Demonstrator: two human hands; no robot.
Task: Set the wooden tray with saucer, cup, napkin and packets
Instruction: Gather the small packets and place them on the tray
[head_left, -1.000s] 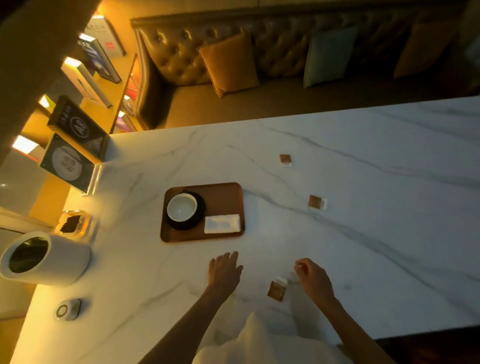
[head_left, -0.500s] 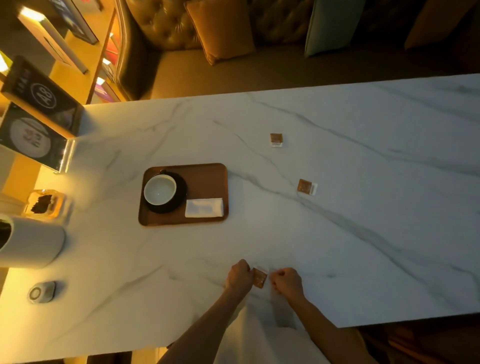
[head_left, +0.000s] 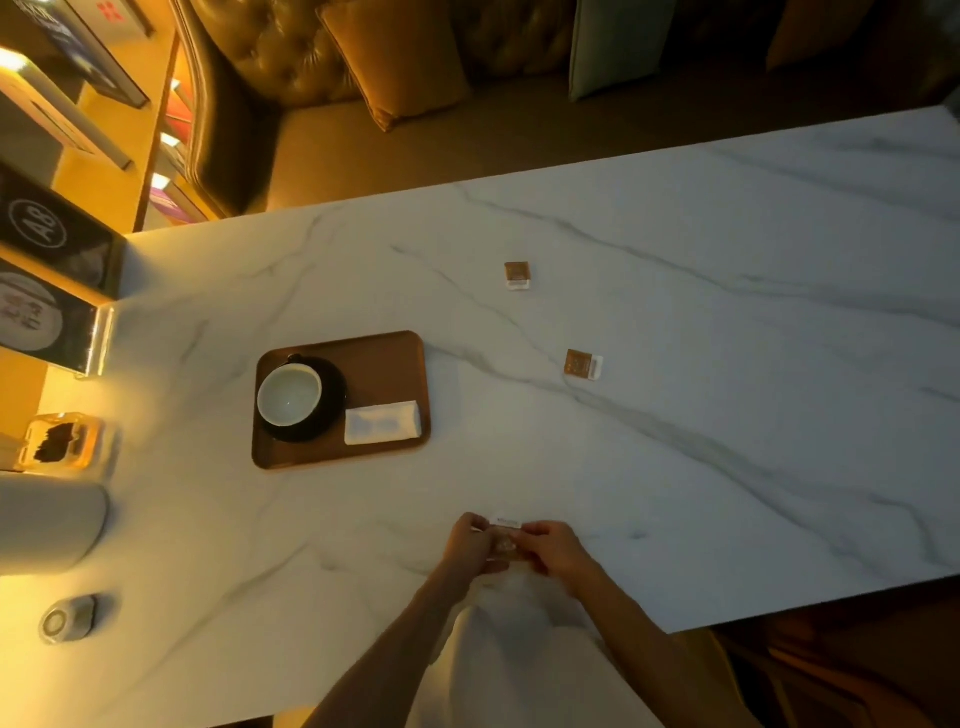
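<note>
Left hand: the left hand is low in the middle of the view, fingers curled around the left side of a small brown packet.
Right hand: the right hand pinches the same packet from its right side; both hands meet over the near part of the table.
Held packet: the held packet is brown with a white strip along its far edge; the print on the strip is too blurred to read.
Tray: the wooden tray, with rounded corners, lies left of centre, well apart from the hands.
On the tray: a black saucer at the left carries a cup with a pale inside; a folded white napkin lies in the near right corner, just beside the saucer.
Loose packets: a far packet and a nearer packet lie flat to the right of the tray, apart from each other.
Table: the white marble table has grey veins; its far edge borders a sofa, its near edge cuts diagonally at lower right.
Open room: bare marble lies between the tray and hands, and fills the whole right side.
Left edge: a pale cylinder, a small round device and a clear container of dark contents.
Writing: a dark sign at far left reads "A8" in a circle.
</note>
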